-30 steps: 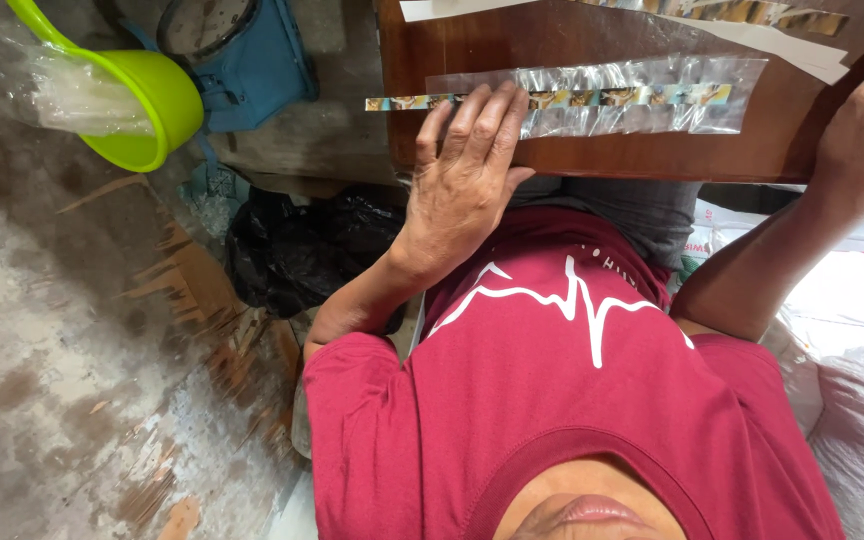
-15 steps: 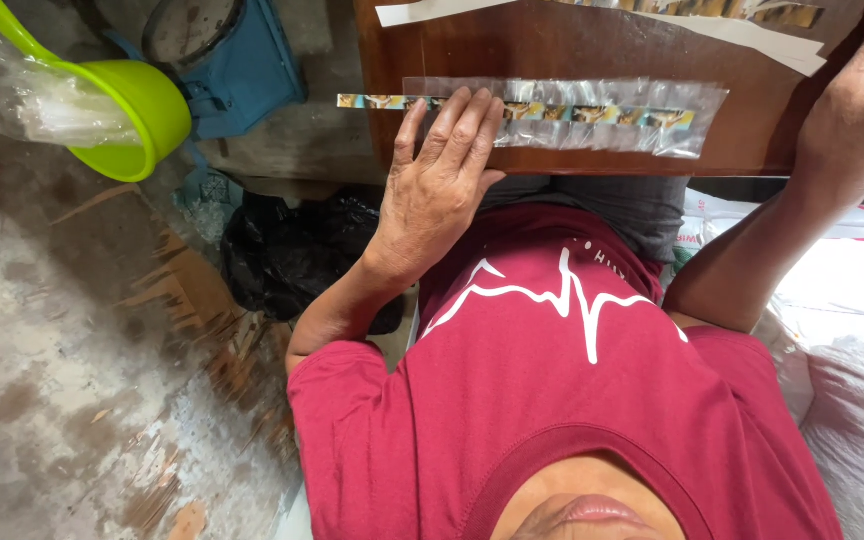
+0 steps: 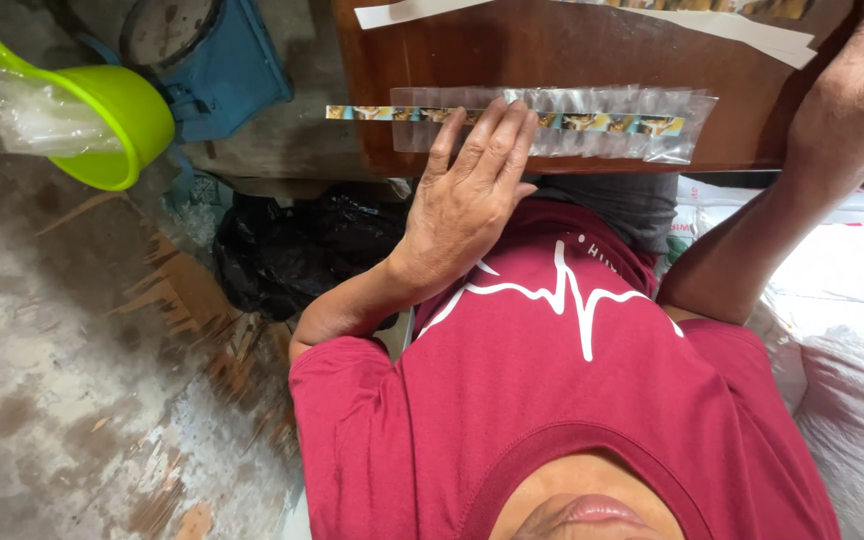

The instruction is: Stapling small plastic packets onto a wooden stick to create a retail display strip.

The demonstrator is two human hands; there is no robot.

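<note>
A long clear plastic sleeve (image 3: 592,110) lies across a brown wooden board (image 3: 552,50) on my lap. Inside it is a narrow strip of small coloured pictures (image 3: 362,113), whose left end sticks out past the sleeve and the board's edge. My left hand (image 3: 467,195) lies flat on the sleeve's left half, fingers together, pressing it to the board. My right hand (image 3: 852,95) rests at the board's right edge, its fingertips cut off by the frame. White paper strips (image 3: 592,14) lie along the far side of the board.
A lime-green plastic scoop (image 3: 117,125) with a clear bag in it sits at the upper left, next to a blue scale (image 3: 207,60). A black plastic bag (image 3: 302,250) lies on the stained concrete floor (image 3: 72,400). White sacks (image 3: 842,330) are at my right.
The board and sleeve have drifted slightly left in view. My left hand stays pressed on the sleeve, and my right hand has come a little further onto the board's right edge.
</note>
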